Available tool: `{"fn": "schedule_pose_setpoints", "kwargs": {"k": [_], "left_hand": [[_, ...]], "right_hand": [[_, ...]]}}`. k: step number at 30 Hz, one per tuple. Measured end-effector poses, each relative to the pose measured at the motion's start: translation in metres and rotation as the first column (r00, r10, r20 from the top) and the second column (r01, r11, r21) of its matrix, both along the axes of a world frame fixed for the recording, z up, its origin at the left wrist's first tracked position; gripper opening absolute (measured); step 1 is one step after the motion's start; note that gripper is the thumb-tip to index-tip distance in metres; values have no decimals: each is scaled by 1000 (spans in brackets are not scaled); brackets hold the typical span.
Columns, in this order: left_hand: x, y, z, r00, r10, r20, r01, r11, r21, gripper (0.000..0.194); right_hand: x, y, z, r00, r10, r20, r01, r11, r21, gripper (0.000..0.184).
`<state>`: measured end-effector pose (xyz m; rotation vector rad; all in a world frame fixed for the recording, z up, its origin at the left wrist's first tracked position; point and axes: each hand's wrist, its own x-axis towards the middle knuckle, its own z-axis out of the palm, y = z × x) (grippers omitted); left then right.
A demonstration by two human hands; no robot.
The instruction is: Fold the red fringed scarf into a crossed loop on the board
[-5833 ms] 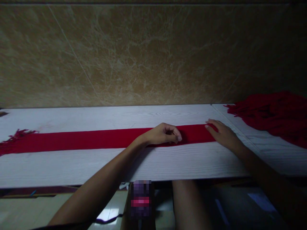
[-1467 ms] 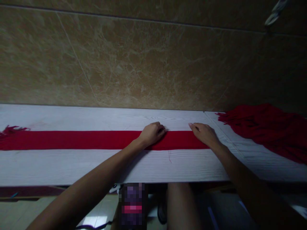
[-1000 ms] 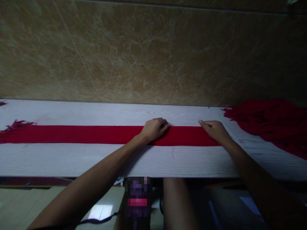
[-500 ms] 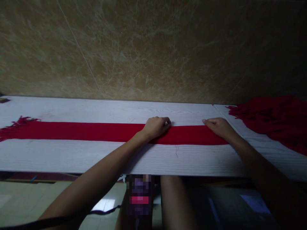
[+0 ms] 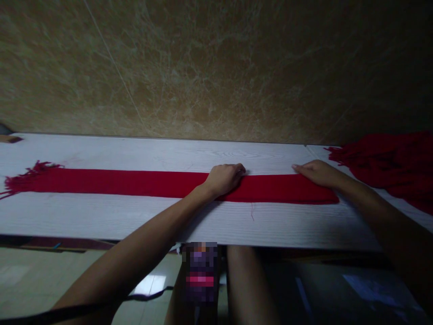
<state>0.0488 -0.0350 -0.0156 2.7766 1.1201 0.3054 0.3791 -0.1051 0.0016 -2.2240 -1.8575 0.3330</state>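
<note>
Far left: one brown block (image 5: 10,139) on one white wood-grain tabletop (image 5: 101,216). One long, flat red cloth strip (image 5: 128,183), left end fringed, lies along it. Left hand (image 5: 226,177) curled on strip's far edge; pinching or resting, cannot tell. One thin red thread (image 5: 252,213) by near edge. Right hand (image 5: 316,173) over strip's right end, grip unclear. Far right: one crumpled red fringed cloth heap (image 5: 389,162).

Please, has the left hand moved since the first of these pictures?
Yes. Judged against the slanting wall line, the left hand has moved left and toward the far edge of the red scarf.
</note>
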Motion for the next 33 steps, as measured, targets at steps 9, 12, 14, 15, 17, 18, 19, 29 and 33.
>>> {"fn": "schedule_pose_setpoints", "kwargs": {"k": [9, 12, 14, 15, 17, 18, 19, 29, 33], "left_hand": [[2, -7, -2, 987, -160, 33, 159, 987, 29, 39], [3, -7, -2, 981, -187, 55, 185, 981, 52, 37], [3, -6, -2, 970, -231, 70, 227, 972, 60, 37], [3, -6, -2, 963, -259, 74, 254, 965, 61, 37], [2, -5, -3, 946, -314, 79, 310, 949, 61, 40], [2, -5, -3, 937, -340, 79, 336, 940, 60, 41], [2, -5, -4, 930, -360, 78, 356, 933, 58, 42], [-4, -1, -11, 885, -458, 88, 462, 886, -36, 52], [-6, -7, -9, 900, -436, 10, 434, 894, -114, 61]], "right_hand": [[1, -8, -5, 960, 20, 279, -22, 1000, 2, 45], [-2, -14, -9, 952, 13, 305, -28, 999, 46, 39], [-2, -15, -13, 950, -11, 311, -20, 995, 96, 38], [-2, -16, -16, 951, -25, 309, -14, 992, 124, 38], [0, -16, -21, 954, -44, 298, -7, 986, 168, 38], [2, -16, -23, 956, -46, 290, -8, 983, 181, 37], [3, -16, -25, 958, -45, 282, -10, 981, 193, 37], [9, -21, -33, 972, -7, 233, -60, 958, 280, 41], [8, -24, -31, 967, 56, 248, -136, 939, 317, 51]]}}
